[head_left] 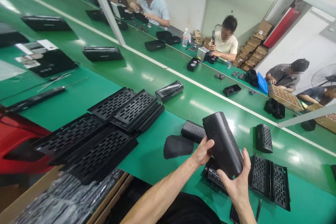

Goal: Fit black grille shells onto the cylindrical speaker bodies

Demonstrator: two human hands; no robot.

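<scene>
A black speaker housing (223, 140), long with rounded edges, is held tilted above the green bench mat. My left hand (203, 151) grips its left side, the thumb lying against the smooth face. Around its lower right end, my right hand (237, 180) is closed with thumb and fingers on opposite sides. Behind the left hand lie another black housing (193, 130) and a piece of dark cloth-like material (178, 146). Below the held housing, partly hidden, rests a black part with a slotted grille (216, 176). Two perforated black panels (270, 178) lie right of my right hand.
Stacks of perforated black panels (105, 129) cover the mat at left, above a cardboard box (115, 196) of wrapped parts. A screwdriver-like tool (36, 99) lies far left. Housings stand along the green conveyor (147, 73). Several co-workers sit across it. White posts (106, 8) rise there.
</scene>
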